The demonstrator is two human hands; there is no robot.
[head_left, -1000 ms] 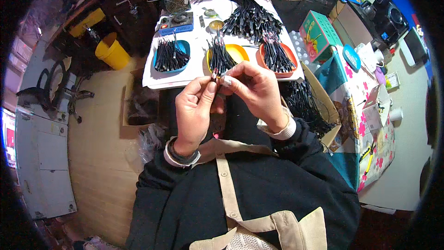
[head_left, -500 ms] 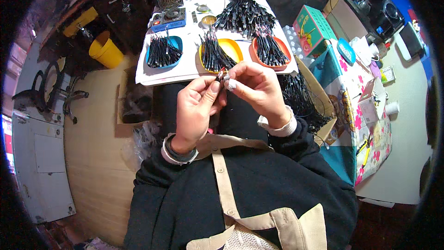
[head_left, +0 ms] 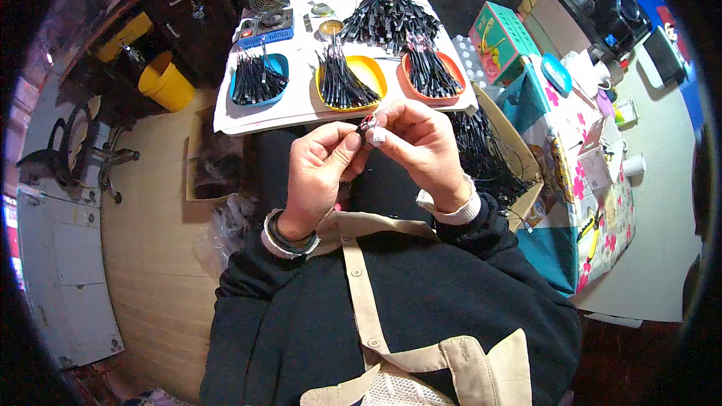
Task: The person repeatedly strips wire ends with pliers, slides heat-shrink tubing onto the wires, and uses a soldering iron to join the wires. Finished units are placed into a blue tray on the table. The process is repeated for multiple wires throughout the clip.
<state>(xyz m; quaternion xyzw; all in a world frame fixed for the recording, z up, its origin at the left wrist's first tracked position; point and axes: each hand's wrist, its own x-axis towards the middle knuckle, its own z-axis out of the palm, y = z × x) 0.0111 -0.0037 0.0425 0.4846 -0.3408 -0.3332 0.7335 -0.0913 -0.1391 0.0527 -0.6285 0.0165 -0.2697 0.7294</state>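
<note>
In front of my lap, my left hand [head_left: 320, 173] is closed, thumb and forefinger pinching a thin black cable [head_left: 363, 126]. Red and light wires show at the cable's end. My right hand [head_left: 429, 146] meets it there, with fingertips pinched on the same wire end; a white wrap [head_left: 377, 135] covers its thumb tip. The exact part under the right fingertips is too small to make out. Just beyond the hands, black cables fill a blue tray [head_left: 281, 66], a yellow tray [head_left: 370, 71] and an orange-red tray [head_left: 453, 75].
The trays stand on a white-covered table [head_left: 301, 116]. Behind them are a small blue hot plate [head_left: 275, 35], a round tin [head_left: 331, 28] and a large cable heap [head_left: 391, 19]. A cardboard box [head_left: 519, 154] of cables sits at right; a yellow bin [head_left: 167, 83] stands left.
The view has shifted slightly, so the table and trays sit a little further left. Both hands keep their pinch, and the wire end between them has turned a little.
</note>
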